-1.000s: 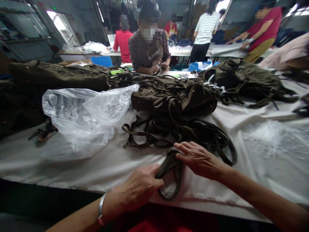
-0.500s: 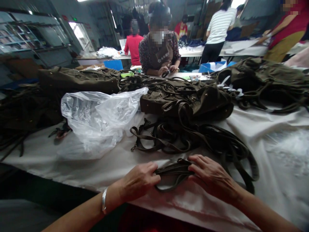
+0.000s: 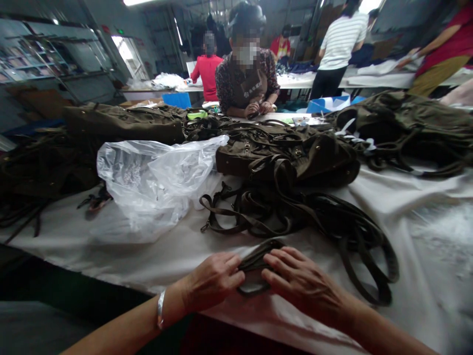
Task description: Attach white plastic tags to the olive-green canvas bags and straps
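Note:
Near the table's front edge, a folded dark olive strap (image 3: 260,255) lies between my hands. My left hand (image 3: 214,278) pinches its left end between thumb and fingers. On the right end, the fingers of my right hand (image 3: 295,276) are wrapped over the strap, with a loop of it hanging below. Just beyond my hands lies a tangled pile of similar straps (image 3: 266,212), some looping to the right. A dark olive bag (image 3: 236,160) sits behind that pile.
A clear plastic bag (image 3: 148,182) rests on the white cloth (image 3: 129,261) at left. More olive bags (image 3: 125,121) line the back, others (image 3: 414,121) at right. Across the table, a person in an apron (image 3: 247,84) works with both hands; other people stand farther back.
My right hand has moved left along the folded strap, closer to my left hand. The left hand holds nearly the same spot. The view has shifted slightly.

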The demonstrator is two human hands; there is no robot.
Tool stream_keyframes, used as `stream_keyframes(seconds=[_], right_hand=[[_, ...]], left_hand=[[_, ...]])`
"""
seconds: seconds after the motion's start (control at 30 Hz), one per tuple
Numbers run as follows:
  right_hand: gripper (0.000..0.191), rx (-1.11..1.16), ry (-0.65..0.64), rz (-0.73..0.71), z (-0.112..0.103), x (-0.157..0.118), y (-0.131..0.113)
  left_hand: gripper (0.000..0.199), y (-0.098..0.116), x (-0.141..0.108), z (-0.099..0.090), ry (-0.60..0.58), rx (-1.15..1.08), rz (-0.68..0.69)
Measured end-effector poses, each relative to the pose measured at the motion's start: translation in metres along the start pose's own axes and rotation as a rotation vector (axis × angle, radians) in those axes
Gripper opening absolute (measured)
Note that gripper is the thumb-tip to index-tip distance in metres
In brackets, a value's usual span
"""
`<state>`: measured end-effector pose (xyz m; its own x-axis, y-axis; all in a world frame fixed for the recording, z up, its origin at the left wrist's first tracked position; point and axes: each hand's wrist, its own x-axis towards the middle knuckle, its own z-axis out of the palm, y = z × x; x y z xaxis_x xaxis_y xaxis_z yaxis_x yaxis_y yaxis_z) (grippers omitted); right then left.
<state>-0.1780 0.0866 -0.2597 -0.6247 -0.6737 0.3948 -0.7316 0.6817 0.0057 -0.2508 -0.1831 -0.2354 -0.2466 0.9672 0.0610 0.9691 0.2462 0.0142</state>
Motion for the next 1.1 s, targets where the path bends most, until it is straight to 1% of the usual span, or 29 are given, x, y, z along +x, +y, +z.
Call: stream_keyframes(seconds=[0.03, 0.13, 0.2, 0.27, 0.37, 0.43, 0.53, 0.6, 0.67, 0.77, 0.87, 0.93, 1.0, 1.1], right_hand=[[0.015, 0.032, -0.028, 0.012, 0.002, 0.002, -0.002], [0.003, 0.116, -0.090, 0.120, 0.007, 0.006, -0.002], [0.004, 0.135, -0.099, 0.164, 0.010, 0.007, 0.000], [0.006, 0.124, -0.091, 0.177, 0.012, 0.007, 0.002], [0.011, 0.090, -0.087, 0.180, 0.016, 0.007, 0.003], [0.018, 0.068, -0.046, 0.159, 0.018, 0.007, 0.003], [0.041, 0.005, 0.019, 0.097, 0.020, 0.009, 0.004], [0.049, -0.057, -0.003, 0.061, 0.021, 0.012, 0.006], [0.045, -0.097, -0.045, 0.036, 0.021, 0.017, 0.009], [0.027, -0.100, -0.065, 0.030, 0.018, 0.026, 0.012], [0.014, -0.091, -0.017, -0.013, 0.012, 0.035, 0.010], [0.014, -0.099, 0.035, -0.058, 0.010, 0.040, 0.006], [0.021, -0.104, 0.130, -0.085, 0.011, 0.044, 0.005], [0.039, -0.061, 0.345, -0.123, 0.024, 0.049, 0.011]], left_hand=[[0.012, 0.000, 0.000, 0.000, 0.002, -0.005, -0.002], [0.012, -0.001, -0.002, 0.001, -0.005, -0.018, -0.006], [0.010, -0.001, -0.004, 0.002, -0.011, -0.016, -0.007], [0.010, -0.001, -0.006, 0.003, -0.005, -0.008, -0.008], [0.011, -0.001, -0.007, 0.004, 0.015, 0.004, -0.003], [0.010, -0.001, -0.006, 0.003, 0.032, 0.015, 0.013], [0.011, -0.001, -0.005, 0.000, 0.069, 0.030, 0.048], [0.012, 0.000, -0.006, -0.003, 0.076, 0.036, 0.067], [0.011, 0.000, -0.007, -0.004, 0.071, 0.043, 0.078], [0.010, 0.001, -0.009, -0.005, 0.093, 0.056, 0.097], [0.011, 0.000, -0.012, -0.006, 0.129, 0.052, 0.081], [0.009, 0.001, -0.015, -0.007, 0.129, 0.058, 0.036], [0.006, 0.001, -0.020, -0.008, 0.120, 0.073, -0.001], [0.006, 0.000, -0.028, -0.007, 0.135, 0.118, -0.017]])
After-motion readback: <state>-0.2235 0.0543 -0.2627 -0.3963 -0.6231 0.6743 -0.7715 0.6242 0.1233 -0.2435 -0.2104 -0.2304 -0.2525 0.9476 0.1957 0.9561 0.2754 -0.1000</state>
